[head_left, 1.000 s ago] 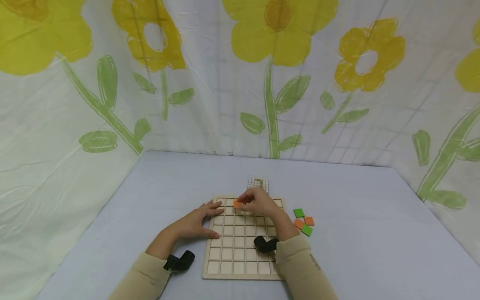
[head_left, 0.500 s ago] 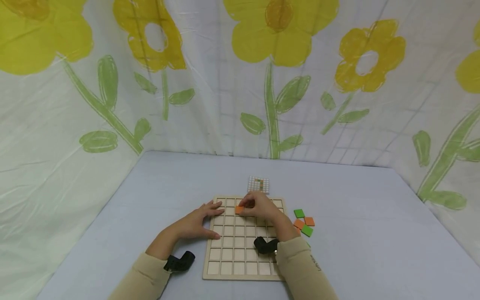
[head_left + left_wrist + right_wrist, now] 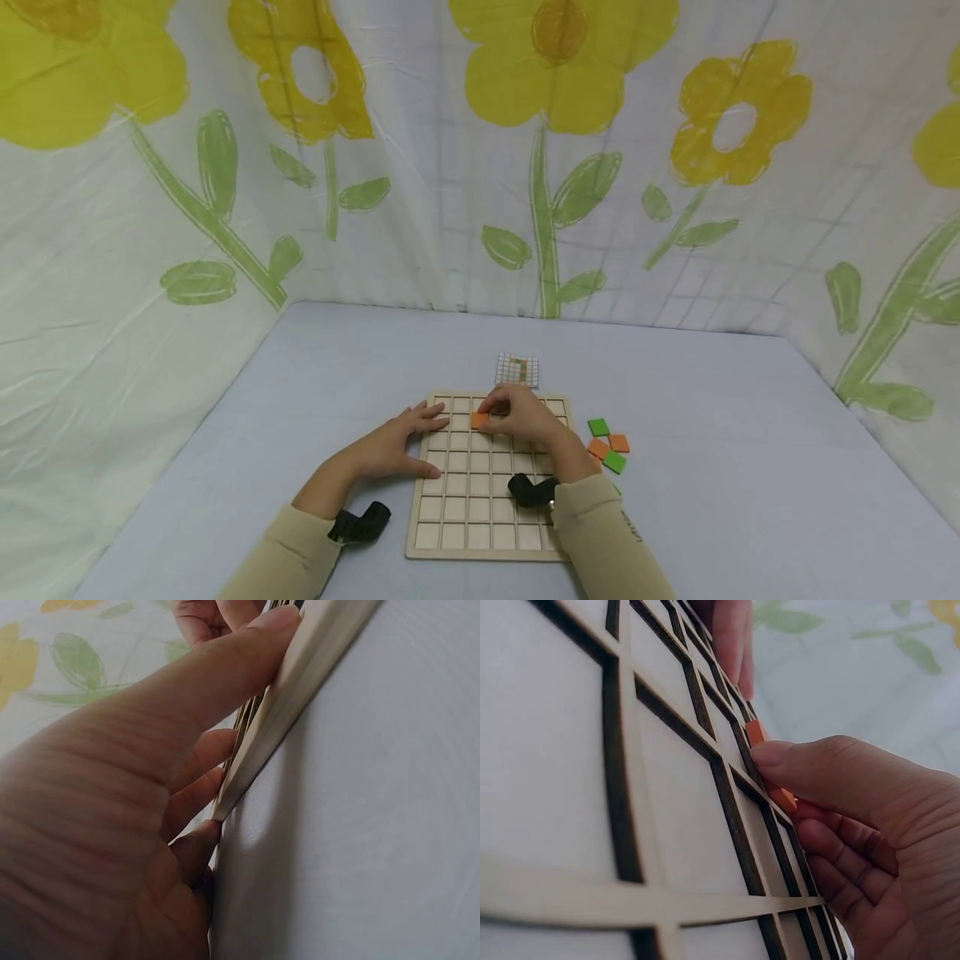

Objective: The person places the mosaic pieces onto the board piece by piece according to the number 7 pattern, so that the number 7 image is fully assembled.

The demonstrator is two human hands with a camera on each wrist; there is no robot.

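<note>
A wooden grid board [image 3: 420,542] with square cells lies on the table. My right hand [image 3: 521,414] pinches an orange square tile [image 3: 478,421] over a cell in the second row from the far edge. In the right wrist view the thumb presses on the orange tile [image 3: 784,796], which sits tilted against the grid ribs. My left hand [image 3: 386,446] rests on the board's left edge with fingers spread. The left wrist view shows its thumb [image 3: 247,660] lying along the board's side [image 3: 262,742].
Loose green tiles [image 3: 614,462] and orange tiles [image 3: 618,442] lie right of the board, partly behind the right forearm. Beyond the board's far edge is a small grid card [image 3: 517,369] with coloured squares. A flower-printed curtain [image 3: 420,208] hangs behind the table.
Over the last second my right hand has brought the orange tile slightly nearer and lower onto the board, uncovering more of the card. My left hand has stayed in place.
</note>
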